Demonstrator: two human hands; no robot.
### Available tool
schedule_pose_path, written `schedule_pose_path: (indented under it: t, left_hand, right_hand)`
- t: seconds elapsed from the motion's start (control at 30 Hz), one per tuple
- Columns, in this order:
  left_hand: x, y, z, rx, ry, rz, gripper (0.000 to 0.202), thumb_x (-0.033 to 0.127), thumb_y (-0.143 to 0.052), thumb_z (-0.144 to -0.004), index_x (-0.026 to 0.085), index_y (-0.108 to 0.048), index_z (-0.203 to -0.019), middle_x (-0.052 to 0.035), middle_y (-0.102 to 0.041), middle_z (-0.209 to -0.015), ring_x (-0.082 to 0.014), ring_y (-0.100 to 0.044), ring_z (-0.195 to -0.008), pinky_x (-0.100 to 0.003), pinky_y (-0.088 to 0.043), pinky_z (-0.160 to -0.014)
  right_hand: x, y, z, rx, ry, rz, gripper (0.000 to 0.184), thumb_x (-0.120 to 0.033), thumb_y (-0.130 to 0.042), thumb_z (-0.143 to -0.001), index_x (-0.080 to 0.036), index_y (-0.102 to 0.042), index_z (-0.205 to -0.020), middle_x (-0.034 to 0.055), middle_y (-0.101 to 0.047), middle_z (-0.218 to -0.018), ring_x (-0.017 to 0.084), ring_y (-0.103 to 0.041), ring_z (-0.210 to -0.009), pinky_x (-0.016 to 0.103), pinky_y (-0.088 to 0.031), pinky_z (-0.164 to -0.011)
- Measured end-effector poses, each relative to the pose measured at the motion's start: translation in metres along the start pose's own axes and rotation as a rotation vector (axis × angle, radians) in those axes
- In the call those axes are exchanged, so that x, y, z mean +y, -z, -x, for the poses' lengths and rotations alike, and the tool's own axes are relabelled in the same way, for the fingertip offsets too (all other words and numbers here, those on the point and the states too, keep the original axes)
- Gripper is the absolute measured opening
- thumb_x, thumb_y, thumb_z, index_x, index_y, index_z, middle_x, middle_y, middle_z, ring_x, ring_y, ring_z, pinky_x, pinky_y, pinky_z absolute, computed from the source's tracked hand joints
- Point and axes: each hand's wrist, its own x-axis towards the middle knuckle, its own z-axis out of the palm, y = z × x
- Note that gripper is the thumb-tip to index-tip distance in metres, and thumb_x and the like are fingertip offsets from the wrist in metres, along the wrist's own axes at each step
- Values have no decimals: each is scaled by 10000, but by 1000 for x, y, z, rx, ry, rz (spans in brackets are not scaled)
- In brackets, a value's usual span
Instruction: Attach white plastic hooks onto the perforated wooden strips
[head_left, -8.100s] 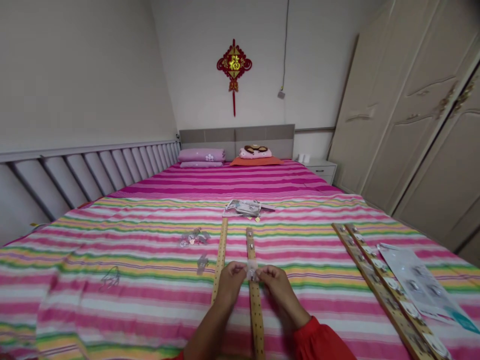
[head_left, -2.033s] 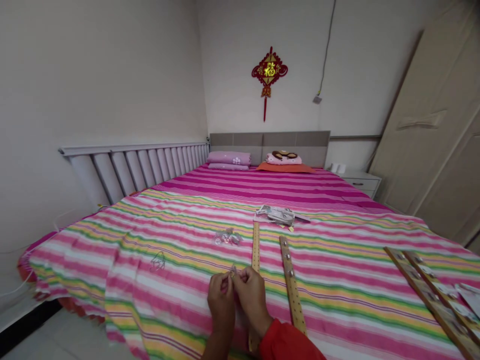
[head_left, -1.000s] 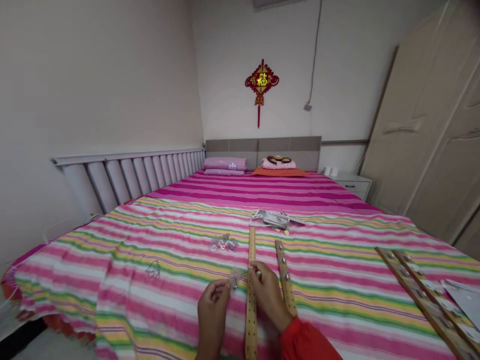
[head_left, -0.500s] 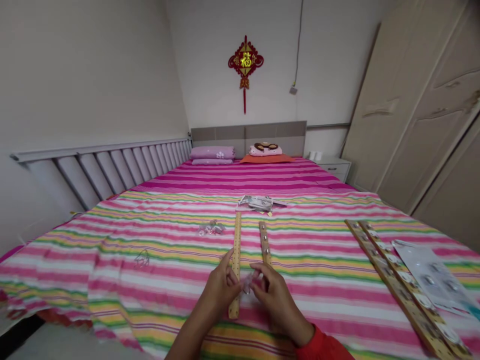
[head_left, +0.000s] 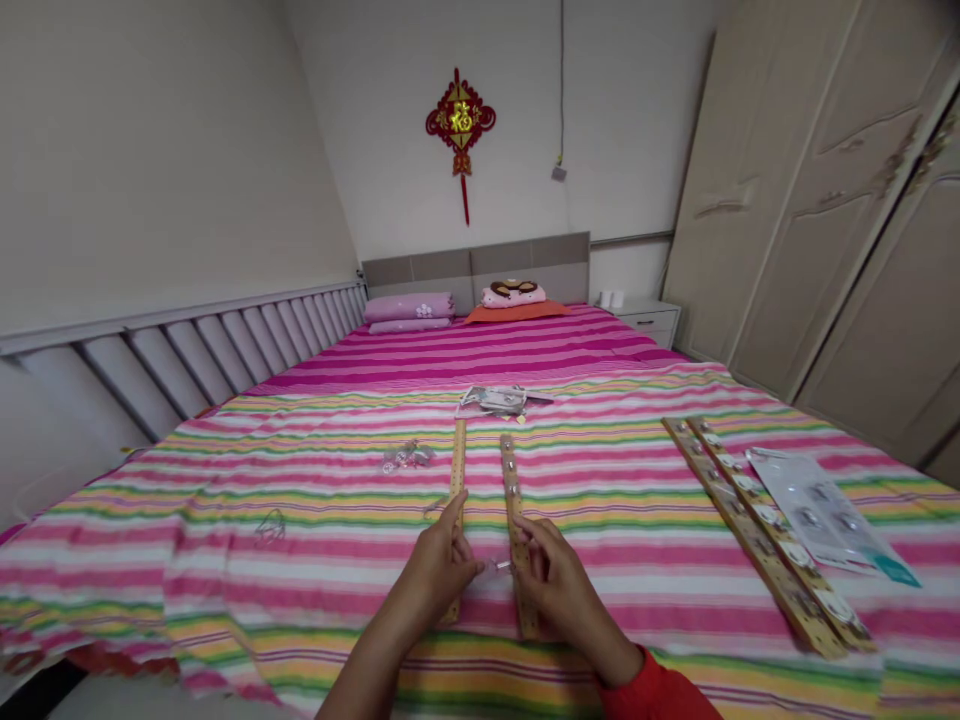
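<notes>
We see the left hand (head_left: 439, 568) and the right hand (head_left: 556, 578) close to each other over the striped cloth (head_left: 652, 560), with a small clear packet (head_left: 496, 567) between them. The left thumb is clamped on the packet's left end with the fingers bent behind it, and the left pointing finger sticks out, apart, over the left strip (head_left: 458, 455). We can't tell if that finger touches the strip. The right thumb and fingers are clamped on the packet's right end, while the right pointing finger is up over the right strip (head_left: 509, 462). Both strips lie side by side with a thin band of cloth between them, and their near ends stop before the yellow stripes. Just past the left strip's far end we see a heap of packs (head_left: 499, 402). To the left is a pile of shiny bits (head_left: 407, 457). To the right, a wide stretch of cloth reaches to two long strips (head_left: 739, 510) and a flat pack (head_left: 825, 515). The cloth's edge drops off at the near left corner.
</notes>
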Motion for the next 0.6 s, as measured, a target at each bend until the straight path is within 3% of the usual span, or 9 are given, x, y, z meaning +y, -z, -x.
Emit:
schedule_pose_path:
  t: [0.13,0.27,0.47,0.53,0.6]
  left_hand:
    - [5,-3,0,-89,-50,-47,849,131,-623,-604,155,-354,-1409,76,-541,-578,-113,-518,-552,-214,-394,-550]
    - [9,-11,2,-161,-87,-63,824,142,-613,-622,181,-368,-1408,69,-556,-587,-114,-526,-548,-204,-392,-526]
    - [14,-17,-2,-240,-128,-91,743,119,-599,-620,202,-468,-1346,57,-585,-595,-121,-555,-561,-207,-417,-535]
    - [13,-19,-6,-205,-134,-31,706,148,-640,-611,198,-515,-1305,37,-613,-648,-121,-565,-587,-215,-437,-563]
    - [9,-22,-12,-84,-140,58,634,203,-687,-599,180,-585,-1224,2,-639,-746,-120,-566,-618,-226,-455,-594]
  right_hand:
    - [-8,7,5,-59,49,0,257,-185,-553,-783,-214,-667,-1011,34,-581,-850,153,-546,-653,272,-463,-596]
    - [-16,8,9,-113,96,11,138,-189,-555,-810,-208,-687,-845,32,-572,-775,170,-569,-701,273,-448,-617]
    - [-16,16,16,-187,54,58,126,-190,-540,-819,-204,-613,-718,8,-552,-734,152,-536,-667,254,-401,-600]
    - [-12,16,17,-185,28,41,136,-217,-524,-828,-200,-591,-711,2,-547,-715,146,-515,-643,251,-383,-584]
    - [-4,15,15,-141,-39,-28,153,-269,-523,-821,-194,-576,-699,-5,-538,-671,145,-495,-614,253,-371,-565]
